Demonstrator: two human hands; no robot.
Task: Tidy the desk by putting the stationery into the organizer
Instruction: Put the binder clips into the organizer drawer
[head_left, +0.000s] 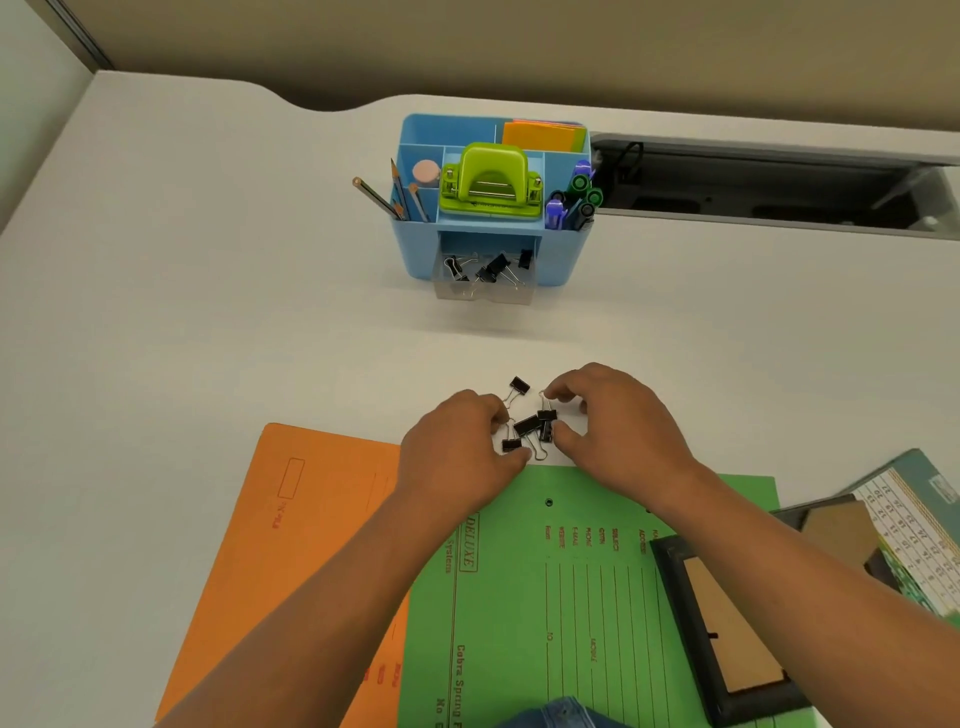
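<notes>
Head view: left hand (460, 441) and right hand (610, 426), centre frame, cupped narrow around loose clips (530, 426) on the desk (182, 286), fingers touching them, probably herding them for one scoop. One clip (519, 385) sits just above the pile. Folders lie below. Organizer (415, 249) at upper centre, drawer (485, 283) pulled out, already holding clips.
</notes>
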